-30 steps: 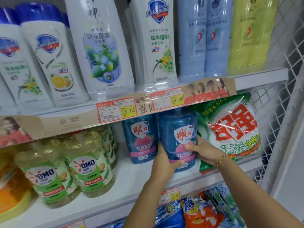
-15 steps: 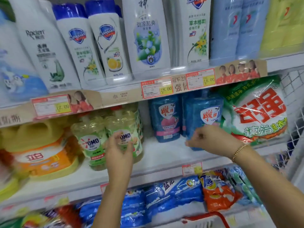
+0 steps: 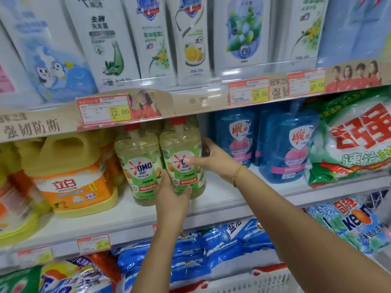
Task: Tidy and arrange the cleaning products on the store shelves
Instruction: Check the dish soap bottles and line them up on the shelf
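We see a yellow-green OMO bottle, red-capped with a green label, upright on the middle shelf. Our left hand grasps its base; our right hand clasps its side.

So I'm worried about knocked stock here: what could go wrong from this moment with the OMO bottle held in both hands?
The right OMO bottle stands against the left OMO bottle; turning or sliding it could nudge that neighbour askew. The left hand grips only its base and the right hand its side, so the smooth bottle might slip if lifted. The right wrist passes close before the blue detergent bottle and could bump it.
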`<control>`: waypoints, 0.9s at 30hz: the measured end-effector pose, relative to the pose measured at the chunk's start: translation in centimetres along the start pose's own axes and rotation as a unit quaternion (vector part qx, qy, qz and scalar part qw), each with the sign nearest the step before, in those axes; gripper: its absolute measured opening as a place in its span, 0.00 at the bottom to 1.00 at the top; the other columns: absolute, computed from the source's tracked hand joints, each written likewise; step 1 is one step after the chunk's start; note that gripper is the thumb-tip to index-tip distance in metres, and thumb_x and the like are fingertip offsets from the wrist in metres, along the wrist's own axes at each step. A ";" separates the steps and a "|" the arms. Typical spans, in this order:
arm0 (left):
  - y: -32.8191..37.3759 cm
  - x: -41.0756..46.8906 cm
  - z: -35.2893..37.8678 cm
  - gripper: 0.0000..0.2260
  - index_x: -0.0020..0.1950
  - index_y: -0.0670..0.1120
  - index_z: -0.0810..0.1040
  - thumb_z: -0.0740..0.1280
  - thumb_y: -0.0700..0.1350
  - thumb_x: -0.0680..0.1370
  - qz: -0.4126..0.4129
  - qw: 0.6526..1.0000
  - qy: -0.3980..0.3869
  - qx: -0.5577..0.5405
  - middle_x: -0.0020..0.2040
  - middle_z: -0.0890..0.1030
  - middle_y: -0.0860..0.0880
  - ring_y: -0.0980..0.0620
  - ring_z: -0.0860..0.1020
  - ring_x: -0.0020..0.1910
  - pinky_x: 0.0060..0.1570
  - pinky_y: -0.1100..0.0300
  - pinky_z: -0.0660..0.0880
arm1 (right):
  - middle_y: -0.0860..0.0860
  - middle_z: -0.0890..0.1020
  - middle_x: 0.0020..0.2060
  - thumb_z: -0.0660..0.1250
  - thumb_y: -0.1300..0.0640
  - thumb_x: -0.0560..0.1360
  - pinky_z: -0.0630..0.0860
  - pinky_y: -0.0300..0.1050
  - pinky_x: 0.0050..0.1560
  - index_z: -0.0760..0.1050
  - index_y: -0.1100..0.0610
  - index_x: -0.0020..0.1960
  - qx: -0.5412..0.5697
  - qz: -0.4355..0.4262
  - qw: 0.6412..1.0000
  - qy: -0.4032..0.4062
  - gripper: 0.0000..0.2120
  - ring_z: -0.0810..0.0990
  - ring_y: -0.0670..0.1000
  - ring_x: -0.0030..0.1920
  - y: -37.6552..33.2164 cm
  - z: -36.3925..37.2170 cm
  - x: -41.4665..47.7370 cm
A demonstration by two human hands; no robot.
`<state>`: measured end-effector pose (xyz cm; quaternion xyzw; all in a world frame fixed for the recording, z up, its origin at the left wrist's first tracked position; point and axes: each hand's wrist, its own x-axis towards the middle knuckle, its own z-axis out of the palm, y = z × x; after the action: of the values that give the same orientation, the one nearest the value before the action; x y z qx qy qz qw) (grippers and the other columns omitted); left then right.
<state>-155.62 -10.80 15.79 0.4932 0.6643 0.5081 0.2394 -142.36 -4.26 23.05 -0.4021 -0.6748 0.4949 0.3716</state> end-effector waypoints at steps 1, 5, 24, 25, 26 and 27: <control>0.0 0.0 0.1 0.32 0.75 0.49 0.64 0.72 0.42 0.73 0.001 1.000 -0.003 0.000 0.66 0.76 0.50 0.48 0.74 0.65 0.65 0.47 0.72 | 0.44 0.79 0.56 0.78 0.54 0.66 0.76 0.46 0.60 0.66 0.48 0.66 -0.001 0.003 1.000 -0.001 0.32 0.78 0.46 0.57 0.1 0.1 0.4; 0.0 -0.1 -0.2 0.32 0.74 0.50 0.64 0.73 0.43 0.73 -0.015 0.999 -0.026 -0.021 0.68 0.73 0.48 0.47 0.71 0.67 0.67 0.46 0.69 | 0.48 0.81 0.56 0.80 0.55 0.62 0.76 0.50 0.60 0.68 0.48 0.62 -0.014 0.004 1.000 0.004 0.33 0.80 0.48 0.56 0.3 0.3 0.9; 3.6 -0.4 2.1 0.32 0.72 0.52 0.67 0.75 0.42 0.71 -0.020 0.974 -0.136 -0.183 0.58 0.73 0.61 0.73 0.71 0.44 0.42 0.72 0.71 | 0.56 0.83 0.53 0.76 0.62 0.66 0.82 0.50 0.45 0.70 0.58 0.65 0.292 -0.006 0.935 0.202 0.30 0.83 0.55 0.52 4.0 -3.8 -4.9; 3.5 -0.2 1.9 0.29 0.70 0.52 0.70 0.75 0.41 0.71 -0.024 0.973 -0.149 -0.174 0.56 0.76 0.61 0.73 0.73 0.42 0.40 0.73 0.71 | 0.56 0.83 0.54 0.76 0.62 0.65 0.82 0.51 0.46 0.70 0.58 0.66 0.298 -0.010 0.933 0.201 0.31 0.83 0.55 0.52 4.0 -3.6 -5.1; 3.7 -0.2 1.5 0.27 0.68 0.52 0.72 0.75 0.41 0.71 -0.024 0.973 -0.158 -0.168 0.54 0.78 0.60 0.72 0.75 0.43 0.41 0.73 0.72 | 0.57 0.83 0.54 0.76 0.63 0.65 0.82 0.52 0.47 0.70 0.59 0.66 0.301 -0.016 0.933 0.198 0.31 0.83 0.56 0.53 4.0 -3.4 -5.3; 3.7 -0.2 1.0 0.27 0.69 0.51 0.72 0.75 0.42 0.71 -0.030 0.972 -0.162 -0.168 0.55 0.79 0.59 0.69 0.77 0.47 0.46 0.70 0.73 | 0.57 0.83 0.54 0.76 0.64 0.65 0.81 0.52 0.48 0.70 0.59 0.65 0.302 -0.023 0.933 0.196 0.30 0.83 0.56 0.53 3.8 -3.1 -5.5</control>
<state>-153.14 -10.57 18.76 0.5016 0.5366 0.5183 0.4380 -136.64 -7.44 19.51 -0.3445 -0.4157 0.5783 0.6116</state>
